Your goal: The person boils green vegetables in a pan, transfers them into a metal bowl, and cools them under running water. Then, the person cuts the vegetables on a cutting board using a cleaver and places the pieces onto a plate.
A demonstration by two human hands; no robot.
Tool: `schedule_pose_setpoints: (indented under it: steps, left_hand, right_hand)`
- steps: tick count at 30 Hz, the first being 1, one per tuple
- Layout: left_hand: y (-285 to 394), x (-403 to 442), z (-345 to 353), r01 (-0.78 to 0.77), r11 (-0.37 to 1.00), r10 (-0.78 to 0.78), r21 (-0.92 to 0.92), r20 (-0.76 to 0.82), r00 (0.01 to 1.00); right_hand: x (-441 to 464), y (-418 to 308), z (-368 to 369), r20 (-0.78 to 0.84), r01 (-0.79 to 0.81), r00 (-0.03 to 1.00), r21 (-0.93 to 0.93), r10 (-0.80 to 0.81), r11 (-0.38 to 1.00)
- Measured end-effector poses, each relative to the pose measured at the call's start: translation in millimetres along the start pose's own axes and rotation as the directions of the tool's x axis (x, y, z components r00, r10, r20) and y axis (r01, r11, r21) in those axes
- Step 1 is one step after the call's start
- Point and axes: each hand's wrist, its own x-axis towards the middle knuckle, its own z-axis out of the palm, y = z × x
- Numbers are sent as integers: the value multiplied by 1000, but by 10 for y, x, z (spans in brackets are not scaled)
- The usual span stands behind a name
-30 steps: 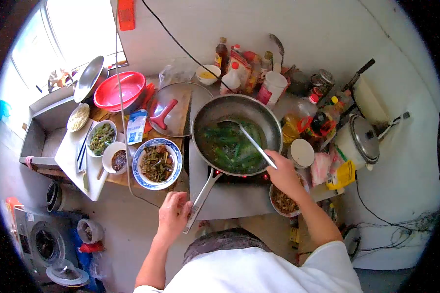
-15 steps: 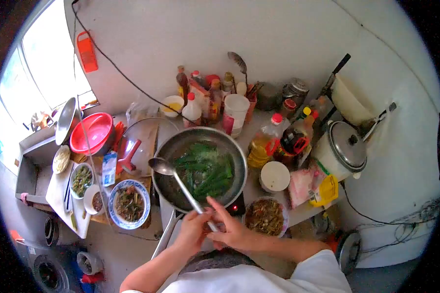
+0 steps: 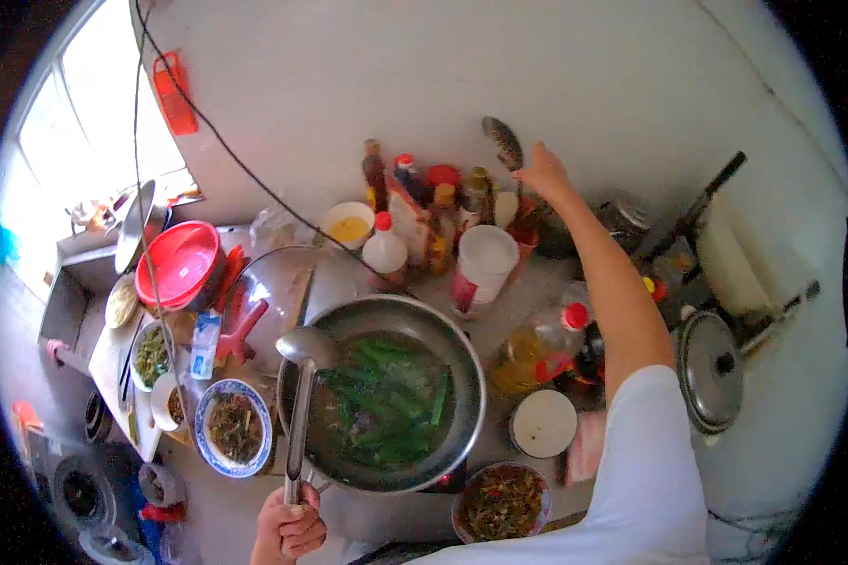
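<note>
My left hand (image 3: 290, 524) is closed around the handle of a metal ladle (image 3: 308, 347), whose bowl hangs over the left rim of a frying pan (image 3: 476, 414). Dark green leafy vegetables (image 3: 382, 395) lie in liquid in the pan. Far across the counter, my right hand (image 3: 543, 175) is at the handle of an upright slotted spoon (image 3: 503, 143). Its thumb and a finger are apart beside that handle; whether they touch it is unclear. The spoon stands in a red holder (image 3: 526, 240) behind a white tub (image 3: 487, 254).
Sauce bottles (image 3: 441, 221) cluster along the wall. An oil bottle (image 3: 537, 348) and a white bowl (image 3: 544, 424) lie beneath my right arm. Cooked food fills a bowl (image 3: 502, 499) at front right and a blue-rimmed plate (image 3: 219, 461) at left. A glass lid (image 3: 273, 268) rests behind the pan.
My right hand has left the ladle and reached far forward to the slotted spoon. My left hand has drawn the ladle leftward, its handle now nearly upright in view. The camera view has shifted.
</note>
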Motion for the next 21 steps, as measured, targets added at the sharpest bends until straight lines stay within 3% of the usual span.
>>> schedule_pose_setpoints:
  steps: [2,3,6,7,8,10,13,16,17,18,19,21]
  left_hand:
    - [-20,-79,-46,49,959,-44,-280,24,999]
    - [-17,-51,-32,-14,988,43,-156,180,983]
    - [8,-82,37,21,981,-8,192,-70,998]
    - [2,-57,235,160,827,44,539,-345,937]
    - [29,-20,282,212,744,57,634,-376,925]
    - [113,10,321,323,538,87,778,-433,897]
    - [303,74,393,360,-95,479,928,-274,834]
    - [629,198,328,400,-16,603,916,-310,735]
    - [763,260,95,295,-20,638,955,-215,739]
    - [933,328,-122,279,-227,698,933,-44,714]
    - [1114,432,-214,342,-286,732,895,-26,681]
    - [1512,567,-454,482,-442,691,757,-54,721]
  right_hand:
    - [13,-378,-104,30,-41,998,-171,47,984]
    - [24,-597,-111,38,-54,997,-248,65,967]
    - [251,-540,225,76,-64,993,-263,87,963]
    - [326,-462,406,55,-103,990,-322,127,941]
    - [414,-192,611,11,-102,994,-306,111,946]
    - [404,-183,606,-46,-23,999,-330,9,944]
    - [386,-28,398,-115,101,979,-433,-167,896]
    - [567,-81,32,-288,79,906,-606,-311,791]
    - [654,-105,-172,-334,107,875,-575,-351,811]
    - [749,-150,-424,-379,133,841,-547,-385,827]
    - [800,-268,-762,-419,169,796,-539,-436,825]
    - [731,-524,-1475,-538,241,658,-512,-527,824]
